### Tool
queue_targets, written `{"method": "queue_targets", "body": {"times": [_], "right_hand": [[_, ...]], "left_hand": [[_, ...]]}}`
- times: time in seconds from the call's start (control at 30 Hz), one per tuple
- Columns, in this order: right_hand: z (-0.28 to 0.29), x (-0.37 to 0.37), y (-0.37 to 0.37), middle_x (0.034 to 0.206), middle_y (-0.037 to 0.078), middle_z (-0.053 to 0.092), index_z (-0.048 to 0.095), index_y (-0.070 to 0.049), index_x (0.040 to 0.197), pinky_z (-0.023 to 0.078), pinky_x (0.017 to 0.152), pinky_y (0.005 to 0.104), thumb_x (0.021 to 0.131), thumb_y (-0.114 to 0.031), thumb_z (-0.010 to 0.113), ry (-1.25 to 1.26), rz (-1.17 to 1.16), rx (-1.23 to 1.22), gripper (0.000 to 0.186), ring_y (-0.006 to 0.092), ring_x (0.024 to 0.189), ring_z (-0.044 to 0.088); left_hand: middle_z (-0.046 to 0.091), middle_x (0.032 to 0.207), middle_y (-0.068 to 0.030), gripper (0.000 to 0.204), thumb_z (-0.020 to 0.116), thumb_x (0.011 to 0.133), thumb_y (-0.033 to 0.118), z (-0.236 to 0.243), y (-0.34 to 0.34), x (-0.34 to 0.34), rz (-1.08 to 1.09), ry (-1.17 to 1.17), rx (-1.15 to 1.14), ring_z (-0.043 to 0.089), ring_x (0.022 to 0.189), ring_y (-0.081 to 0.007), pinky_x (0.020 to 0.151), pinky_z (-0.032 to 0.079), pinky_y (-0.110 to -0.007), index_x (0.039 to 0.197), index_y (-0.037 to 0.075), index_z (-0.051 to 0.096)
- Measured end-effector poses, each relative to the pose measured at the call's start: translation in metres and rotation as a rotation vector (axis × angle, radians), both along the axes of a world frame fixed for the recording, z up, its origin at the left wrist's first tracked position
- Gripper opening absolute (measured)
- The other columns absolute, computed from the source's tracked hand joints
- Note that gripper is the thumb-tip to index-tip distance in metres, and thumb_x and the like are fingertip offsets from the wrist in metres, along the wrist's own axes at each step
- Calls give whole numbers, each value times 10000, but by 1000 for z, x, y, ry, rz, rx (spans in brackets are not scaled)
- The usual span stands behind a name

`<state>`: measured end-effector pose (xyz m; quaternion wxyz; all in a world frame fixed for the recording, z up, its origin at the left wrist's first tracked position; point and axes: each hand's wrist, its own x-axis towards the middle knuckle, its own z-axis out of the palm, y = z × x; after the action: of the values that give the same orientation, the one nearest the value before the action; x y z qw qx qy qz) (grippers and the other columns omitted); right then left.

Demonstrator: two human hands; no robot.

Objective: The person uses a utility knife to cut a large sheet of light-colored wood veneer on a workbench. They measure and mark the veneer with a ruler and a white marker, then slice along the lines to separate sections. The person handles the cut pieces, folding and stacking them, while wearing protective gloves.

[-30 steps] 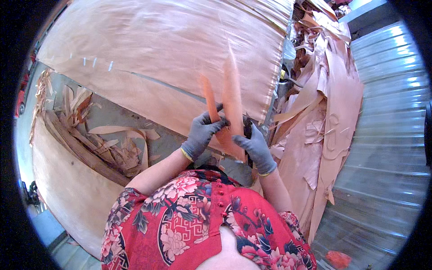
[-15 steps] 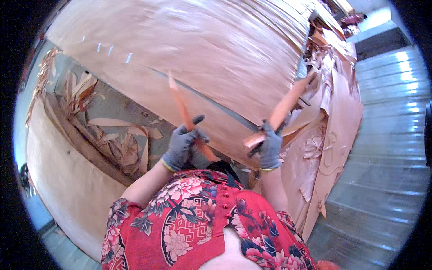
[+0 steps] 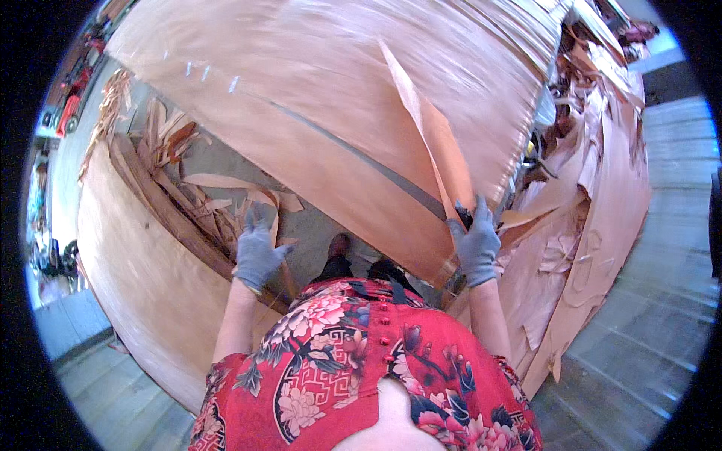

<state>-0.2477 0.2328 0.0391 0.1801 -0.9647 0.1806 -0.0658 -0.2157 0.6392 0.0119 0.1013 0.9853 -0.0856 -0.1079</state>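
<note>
My right hand [image 3: 476, 239], in a grey glove, grips the lower end of a long, narrow strip of thin wood veneer [image 3: 428, 131], which slants up and left over a wide pale veneer sheet [image 3: 320, 52]. My left hand [image 3: 256, 248], also gloved, has its fingers apart and nothing in its grasp, over the scraps left of my feet. A long slit [image 3: 312, 131] runs diagonally across the sheet. Beyond my left hand, torn strips and curls [image 3: 171, 146] lie in a gap above grey floor.
A curved veneer stack [image 3: 135, 263] stands at my left. A heap of crumpled veneer offcuts [image 3: 569, 225] runs along my right, beside translucent corrugated panels [image 3: 673, 263]. My booted foot [image 3: 338, 245] shows below the sheet. Assorted red and dark objects [image 3: 70, 105] stand at the far left edge.
My left hand has let go of its smaller strip, opened and moved leftward. My right hand has moved right, still holding a strip, which now points up and left.
</note>
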Motion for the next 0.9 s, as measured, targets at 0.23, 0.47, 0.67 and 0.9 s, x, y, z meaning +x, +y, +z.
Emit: {"method": "queue_targets", "body": {"times": [0.23, 0.47, 0.67, 0.9], "right_hand": [[5, 9, -44, 916, 170, 642, 605, -44, 1009, 493, 742, 353, 736, -198, 670, -179, 108, 454, 320, 314, 884, 620], [-13, 0, -68, 984, 175, 639, 583, -17, 1082, 472, 778, 355, 730, -267, 705, -5, 60, 706, 449, 295, 907, 624], [4, -5, -73, 878, 151, 626, 611, -127, 998, 486, 648, 387, 782, -312, 640, -83, 81, 480, 286, 323, 795, 618], [23, 8, -60, 718, 35, 552, 610, -136, 964, 422, 404, 320, 761, -201, 556, -415, 415, -339, 220, 177, 539, 572]], "left_hand": [[314, 1401, -200, 1075, 718, 702, 301, -3, -134, 34, -224, -153, -348, 151, 1340, -396, 1056, 221, -429, 1397, -50, -24], [262, 1434, -178, 1033, 677, 757, 275, 0, -216, 74, -351, -404, -425, -3, 1352, -432, 1086, 104, -470, 1398, -34, -72], [194, 1441, -234, 956, 669, 770, 287, -20, -243, 79, -300, -423, -342, 17, 1347, -444, 1090, 106, -464, 1405, -42, 33], [16, 1443, -310, 763, 667, 791, 273, -27, -200, 62, 62, -428, -291, -24, 1366, -383, 1108, 7, -410, 1382, -1, 269]]}}
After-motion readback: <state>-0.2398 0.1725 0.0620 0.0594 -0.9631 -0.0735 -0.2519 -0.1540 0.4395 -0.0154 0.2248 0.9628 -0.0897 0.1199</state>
